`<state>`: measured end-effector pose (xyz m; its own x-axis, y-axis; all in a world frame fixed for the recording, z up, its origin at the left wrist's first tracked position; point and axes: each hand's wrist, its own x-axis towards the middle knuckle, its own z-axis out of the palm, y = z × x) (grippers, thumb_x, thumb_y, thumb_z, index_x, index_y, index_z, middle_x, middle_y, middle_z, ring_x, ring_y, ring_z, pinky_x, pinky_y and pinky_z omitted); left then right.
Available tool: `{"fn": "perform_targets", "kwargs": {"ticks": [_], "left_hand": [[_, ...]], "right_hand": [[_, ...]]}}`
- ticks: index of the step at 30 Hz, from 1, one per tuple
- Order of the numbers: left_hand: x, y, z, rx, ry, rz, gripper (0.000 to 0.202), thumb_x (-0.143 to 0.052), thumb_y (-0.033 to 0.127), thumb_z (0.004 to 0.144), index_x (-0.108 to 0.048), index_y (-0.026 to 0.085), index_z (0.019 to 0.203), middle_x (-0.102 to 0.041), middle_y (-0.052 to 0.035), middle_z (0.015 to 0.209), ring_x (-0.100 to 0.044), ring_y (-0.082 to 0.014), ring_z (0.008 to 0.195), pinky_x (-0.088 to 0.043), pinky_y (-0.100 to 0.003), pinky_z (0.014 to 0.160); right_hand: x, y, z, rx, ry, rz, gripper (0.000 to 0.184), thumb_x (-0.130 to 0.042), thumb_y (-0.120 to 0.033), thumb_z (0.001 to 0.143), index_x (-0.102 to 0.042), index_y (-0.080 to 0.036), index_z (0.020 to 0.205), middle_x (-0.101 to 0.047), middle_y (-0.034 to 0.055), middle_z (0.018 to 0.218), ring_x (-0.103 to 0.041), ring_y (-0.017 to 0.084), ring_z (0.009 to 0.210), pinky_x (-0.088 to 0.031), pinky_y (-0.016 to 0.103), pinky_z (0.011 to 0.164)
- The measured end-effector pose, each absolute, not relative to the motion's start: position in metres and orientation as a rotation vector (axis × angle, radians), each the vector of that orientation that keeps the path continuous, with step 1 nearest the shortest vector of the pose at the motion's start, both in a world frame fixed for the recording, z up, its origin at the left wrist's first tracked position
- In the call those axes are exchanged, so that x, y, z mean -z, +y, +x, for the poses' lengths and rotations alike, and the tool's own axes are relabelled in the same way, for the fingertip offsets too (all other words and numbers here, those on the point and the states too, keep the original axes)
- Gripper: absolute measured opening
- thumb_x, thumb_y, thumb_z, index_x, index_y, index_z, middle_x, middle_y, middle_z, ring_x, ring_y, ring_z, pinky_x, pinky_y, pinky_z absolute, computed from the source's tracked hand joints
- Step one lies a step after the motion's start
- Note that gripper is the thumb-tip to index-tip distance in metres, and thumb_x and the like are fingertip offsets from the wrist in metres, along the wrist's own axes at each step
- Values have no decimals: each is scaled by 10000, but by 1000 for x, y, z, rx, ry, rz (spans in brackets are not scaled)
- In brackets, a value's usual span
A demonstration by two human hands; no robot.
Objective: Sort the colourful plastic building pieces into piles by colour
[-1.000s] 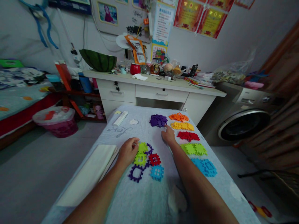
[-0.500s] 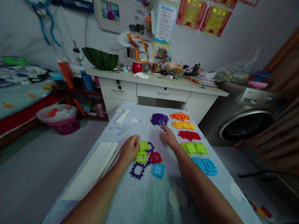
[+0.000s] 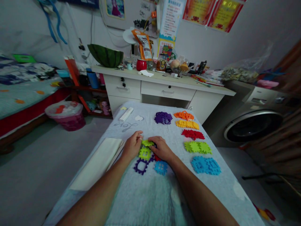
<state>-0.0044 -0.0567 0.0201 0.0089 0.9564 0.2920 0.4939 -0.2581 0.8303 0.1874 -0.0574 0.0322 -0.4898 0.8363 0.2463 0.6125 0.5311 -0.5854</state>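
On the pale blue cloth-covered table point(image 3: 141, 201) lies a cluster of interlocking plastic tiles: a green tile point(image 3: 144, 153), a purple frame point(image 3: 140, 166), a blue tile point(image 3: 161, 167), and a red one mostly hidden under my right hand. My left hand point(image 3: 132, 147) is curled on the cluster's left side, fingertips on the upper green tile point(image 3: 147, 143). My right hand point(image 3: 161, 149) lies over the cluster from the right, its fingers together and meeting that same tile. Sorted piles sit to the right: purple point(image 3: 163, 117), orange point(image 3: 183, 115), yellow point(image 3: 187, 124), red point(image 3: 192, 134), green point(image 3: 197, 147), blue point(image 3: 205, 165).
A folded cream cloth point(image 3: 98, 163) lies along the table's left edge, a white bar point(image 3: 126, 114) at its far end. Beyond stands a cluttered white desk point(image 3: 164, 91) with a halved watermelon point(image 3: 105, 55). A washing machine point(image 3: 254, 125) is at right, a pink bin point(image 3: 67, 114) and bed at left.
My right hand has drawn back from beside the purple pile and come left onto the tile cluster, meeting my left hand. The camera view has shifted slightly down.
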Motion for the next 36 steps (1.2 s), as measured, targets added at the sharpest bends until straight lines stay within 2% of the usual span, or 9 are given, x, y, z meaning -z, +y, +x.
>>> {"fn": "perform_targets", "kwargs": {"ticks": [3, 6, 11, 13, 17, 19, 22, 29, 36], "left_hand": [[-21, -58, -3, -1217, 1440, 1740, 354, -427, 282, 867, -535, 214, 1197, -681, -22, 935, -661, -169, 867, -503, -296, 800], [-20, -57, -3, -1227, 1465, 1723, 349, -442, 296, 862, -546, 214, 1185, -683, -28, 955, -660, -171, 869, -502, -301, 806], [-16, -54, -5, -1206, 1471, 1750, 339, -481, 299, 830, -583, 196, 1137, -677, -42, 952, -651, -170, 822, -510, -309, 790], [-14, -53, -5, -1203, 1463, 1756, 335, -488, 300, 821, -595, 189, 1119, -675, -48, 948, -650, -172, 820, -514, -310, 782], [-13, -53, -4, -1203, 1461, 1764, 327, -497, 306, 815, -609, 178, 1095, -677, -58, 946, -652, -177, 836, -521, -317, 790], [-13, -53, -4, -1201, 1465, 1770, 320, -499, 314, 819, -614, 180, 1086, -680, -61, 951, -654, -181, 854, -523, -322, 803], [-13, -54, -4, -1191, 1463, 1775, 309, -506, 318, 812, -619, 188, 1068, -681, -55, 948, -655, -180, 851, -528, -321, 802], [-8, -53, -4, -1132, 1454, 1836, 297, -519, 299, 794, -623, 193, 1051, -684, -52, 941, -651, -176, 827, -532, -321, 800], [-10, -53, -5, -1114, 1449, 1841, 288, -521, 301, 778, -633, 191, 1019, -694, -46, 933, -660, -175, 817, -535, -313, 790]], "right_hand": [[-31, -56, 191, -600, -2145, -1138, 215, -535, -195, 870, -650, -199, 1051, -673, 73, 1092, -583, 197, 1061, -405, 361, 979], [-29, -53, 197, -581, -1965, -1196, 192, -483, -252, 900, -643, -182, 980, -657, 71, 989, -594, 184, 939, -451, 318, 868], [-23, -44, 210, -596, -1658, -1437, 352, -497, -289, 862, -534, -162, 1188, -564, -28, 681, -547, 154, 618, -427, 264, 621], [-21, -42, 215, -522, -1671, -1504, 373, -511, -282, 845, -532, -154, 1194, -594, -6, 721, -567, 166, 666, -436, 278, 661], [-18, -41, 219, -264, -1795, -1607, 391, -574, -291, 812, -574, -148, 1175, -641, 117, 1081, -565, 236, 1009, -415, 369, 912], [-17, -42, 219, -224, -1851, -1661, 459, -616, -338, 799, -566, -148, 1214, -617, 135, 1171, -526, 266, 1095, -380, 399, 964], [-18, -43, 218, -237, -1906, -1737, 469, -652, -363, 781, -583, -175, 1206, -622, 115, 1178, -513, 277, 1099, -364, 407, 962], [-23, -43, 218, -243, -1913, -1676, 381, -657, -266, 755, -619, -171, 1121, -636, 112, 1118, -535, 250, 1051, -379, 406, 954], [-69, -50, 248, -295, -1993, -1568, 370, -657, -163, 731, -632, -159, 1100, -651, 112, 1133, -577, 248, 1067, -415, 429, 982]]}}
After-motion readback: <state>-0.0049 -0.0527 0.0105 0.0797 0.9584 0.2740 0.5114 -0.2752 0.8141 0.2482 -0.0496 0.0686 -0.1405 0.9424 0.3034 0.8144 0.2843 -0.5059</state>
